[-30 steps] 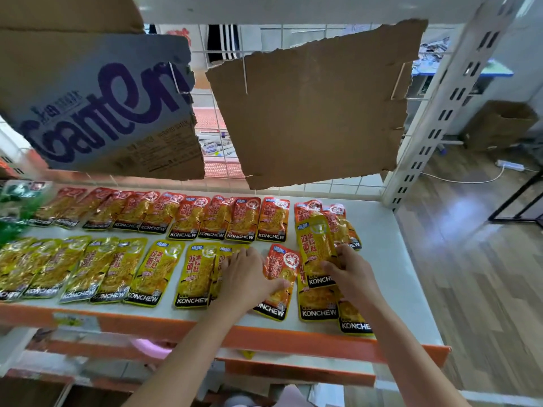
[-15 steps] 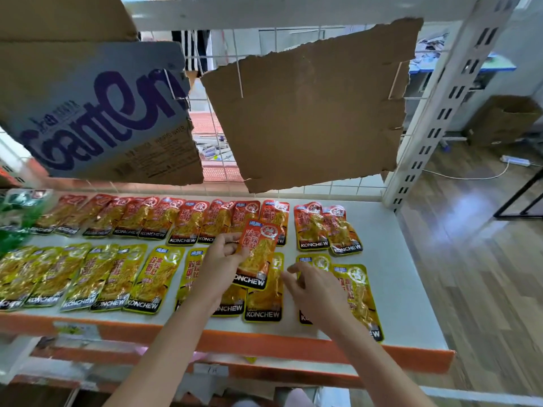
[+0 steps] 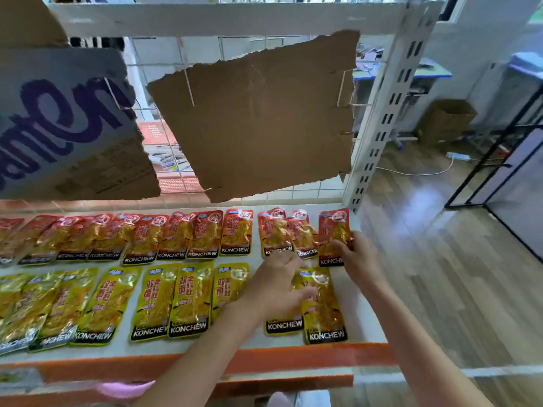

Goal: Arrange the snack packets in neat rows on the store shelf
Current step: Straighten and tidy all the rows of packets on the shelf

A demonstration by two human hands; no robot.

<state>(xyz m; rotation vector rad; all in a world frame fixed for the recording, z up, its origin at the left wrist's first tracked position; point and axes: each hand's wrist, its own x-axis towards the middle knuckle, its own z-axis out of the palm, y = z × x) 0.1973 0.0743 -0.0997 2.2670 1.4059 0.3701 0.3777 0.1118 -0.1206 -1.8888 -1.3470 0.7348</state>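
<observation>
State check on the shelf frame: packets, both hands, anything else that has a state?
red packet row: flat, at back of shelf, overlapping
yellow packet row: flat, at front
end red packet: at right end, in right hand's grip
right hand: pinches end red packet
left hand: fingers spread on yellow packets
cardboard sheet: hangs on wire grid

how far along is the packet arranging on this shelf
Mostly done: a red back row and a yellow front row already lie side by side. In hand: the right hand holds the last red packet at the row's right end; the left hand rests on the yellow end packets. Left: straightening those overlapping end packets.
</observation>
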